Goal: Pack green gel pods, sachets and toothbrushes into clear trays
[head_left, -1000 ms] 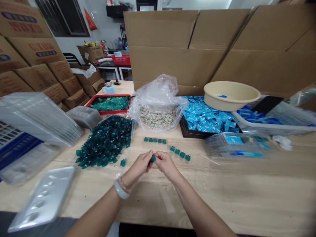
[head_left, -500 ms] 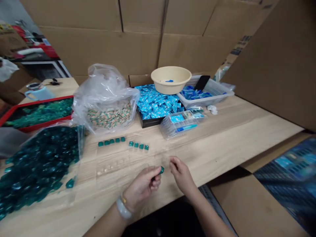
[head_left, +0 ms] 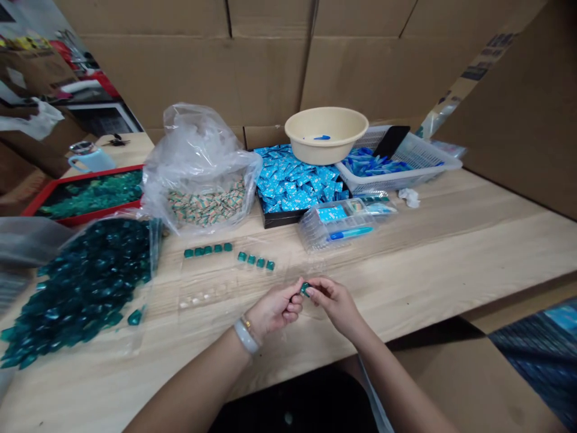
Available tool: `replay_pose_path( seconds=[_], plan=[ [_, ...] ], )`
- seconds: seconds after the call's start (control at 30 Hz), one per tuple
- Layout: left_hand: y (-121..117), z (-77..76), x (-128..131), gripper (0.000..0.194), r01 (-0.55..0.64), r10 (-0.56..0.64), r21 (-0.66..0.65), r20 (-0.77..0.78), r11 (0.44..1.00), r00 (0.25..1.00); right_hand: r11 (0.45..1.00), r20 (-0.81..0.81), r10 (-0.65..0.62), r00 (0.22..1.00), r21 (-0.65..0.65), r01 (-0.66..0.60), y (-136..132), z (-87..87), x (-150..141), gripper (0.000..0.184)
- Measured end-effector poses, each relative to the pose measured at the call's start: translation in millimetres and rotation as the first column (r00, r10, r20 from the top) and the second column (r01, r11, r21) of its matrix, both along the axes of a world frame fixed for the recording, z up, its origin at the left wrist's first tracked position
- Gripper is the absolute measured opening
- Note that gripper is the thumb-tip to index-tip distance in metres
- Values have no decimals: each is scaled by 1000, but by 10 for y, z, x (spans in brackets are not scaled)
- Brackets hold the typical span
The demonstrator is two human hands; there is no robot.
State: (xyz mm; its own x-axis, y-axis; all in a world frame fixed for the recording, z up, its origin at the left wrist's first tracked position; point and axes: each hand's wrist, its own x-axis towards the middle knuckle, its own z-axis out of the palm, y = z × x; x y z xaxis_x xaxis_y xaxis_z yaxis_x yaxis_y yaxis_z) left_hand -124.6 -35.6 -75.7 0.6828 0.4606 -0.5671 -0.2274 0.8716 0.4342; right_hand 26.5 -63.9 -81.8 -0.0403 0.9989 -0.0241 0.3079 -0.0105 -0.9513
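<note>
Above the front part of the table, my two hands meet at a small glossy green cube. My right hand pinches it between thumb and fingers. The thumb of my left hand presses at its near side, the other fingers curled into the palm; whatever lies inside them is hidden. Two short rows of similar green cubes sit in clear plastic trays beyond my left hand. At the left, a large heap of dark green pieces lies in a clear bag, one loose piece near its edge.
Behind stand a plastic bag of small printed packets, a black box of blue sachets, a cream basin and a white basket. A clear compartment box with a blue pen, a red tray and a mug are nearby.
My right hand has come in to the left and now grips the green cube at my left hand's fingertips. The view has shifted slightly.
</note>
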Motion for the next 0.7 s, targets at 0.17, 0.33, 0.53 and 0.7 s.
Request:
replay_pose_path(
  seconds=[0.17,0.33,0.53,0.7],
  plan=[
    [-66,11,-285,14,-165,314,409,-331,898,890,980,341,-26,940,195,-44,313,-89,-275,14],
    [-125,-5,-677,21,-209,382,443,-348,872,856,960,652,128,747,108,-259,654,-189,-575,13],
    [-225,-21,-1034,29,-181,439,548,-386,817,811,940,714,191,674,64,-334,730,-266,-494,9],
    [-360,20,-1466,26,-251,524,562,-398,788,753,987,510,-34,860,150,-50,703,-91,-583,29]
  ],
)
